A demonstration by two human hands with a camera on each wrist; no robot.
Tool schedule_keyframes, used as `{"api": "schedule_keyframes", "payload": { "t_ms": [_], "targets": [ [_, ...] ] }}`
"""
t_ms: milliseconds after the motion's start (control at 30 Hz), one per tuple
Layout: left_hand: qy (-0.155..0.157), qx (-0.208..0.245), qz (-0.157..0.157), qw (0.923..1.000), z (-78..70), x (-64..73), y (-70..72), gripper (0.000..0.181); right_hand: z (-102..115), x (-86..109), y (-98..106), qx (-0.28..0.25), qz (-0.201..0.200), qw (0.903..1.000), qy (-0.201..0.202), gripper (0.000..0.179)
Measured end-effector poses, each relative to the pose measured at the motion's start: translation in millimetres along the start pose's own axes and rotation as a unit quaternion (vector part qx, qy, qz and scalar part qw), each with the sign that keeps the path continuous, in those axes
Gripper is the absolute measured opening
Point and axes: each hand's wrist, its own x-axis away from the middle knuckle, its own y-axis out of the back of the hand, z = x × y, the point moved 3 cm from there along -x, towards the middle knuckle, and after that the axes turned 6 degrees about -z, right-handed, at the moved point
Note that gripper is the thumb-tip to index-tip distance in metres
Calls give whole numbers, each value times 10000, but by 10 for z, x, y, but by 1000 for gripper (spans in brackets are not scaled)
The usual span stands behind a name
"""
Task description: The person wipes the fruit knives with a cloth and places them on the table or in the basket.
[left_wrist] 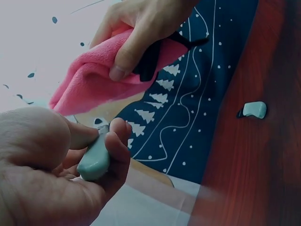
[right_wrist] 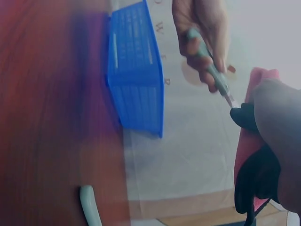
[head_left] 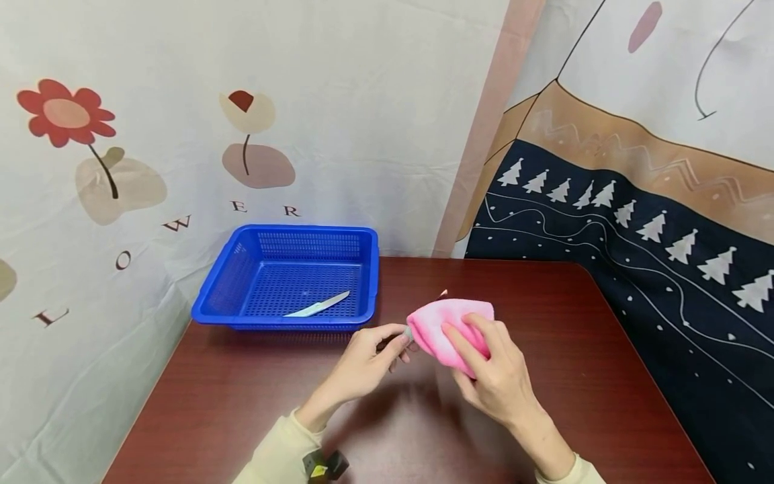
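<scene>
My left hand pinches a utensil by its pale green handle between thumb and fingers. A metal neck shows past the handle in the right wrist view; the working end is hidden at the cloth, so I cannot tell its kind. Bunched in my right hand is a pink cloth, gripped between thumb and fingers around the utensil's far end. Dark material with a thin cord shows on the cloth's underside. Both hands are over the table, to the right of the basket.
A blue plastic basket stands at the table's back left, with a pale-handled knife lying in it. Another pale green handle lies on the reddish-brown table. Printed cloth hangs behind the table.
</scene>
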Motion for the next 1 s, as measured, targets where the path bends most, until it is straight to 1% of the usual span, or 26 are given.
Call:
{"api": "schedule_keyframes", "payload": {
  "t_ms": [67, 167, 267, 400, 500, 733, 900, 1000],
  "targets": [
    [-90, -141, 8, 9999, -11, -4, -10, 23, 66, -32, -28, -51, 72, 9998, 195, 39],
    [-149, -365, -21, 9992, -24, -2, -14, 23, 133, -45, -72, -140, 244, 9990, 357, 38],
    [-124, -513, -24, 9986, -33, 7, -19, 23, 163, -32, -108, -175, 465, 9980, 382, 39],
    [-117, -532, 7, 9985, -33, 24, -21, 22, 168, -22, -122, -123, 659, 9972, 346, 40],
    [-164, -440, 62, 9989, -29, 31, -24, 24, 158, -31, -114, -50, 688, 9971, 311, 41],
    [-288, -91, 362, 9989, -28, 46, -29, 28, 73, -46, -82, 240, 618, 9978, 86, 39],
    [-212, -5, 566, 9982, -48, 57, -34, 25, -18, -38, -61, 342, 511, 9981, -6, 40],
    [-125, 89, 637, 9979, -48, 70, -30, 25, -69, -28, -52, 392, 498, 9980, -68, 42]
  ]
}}
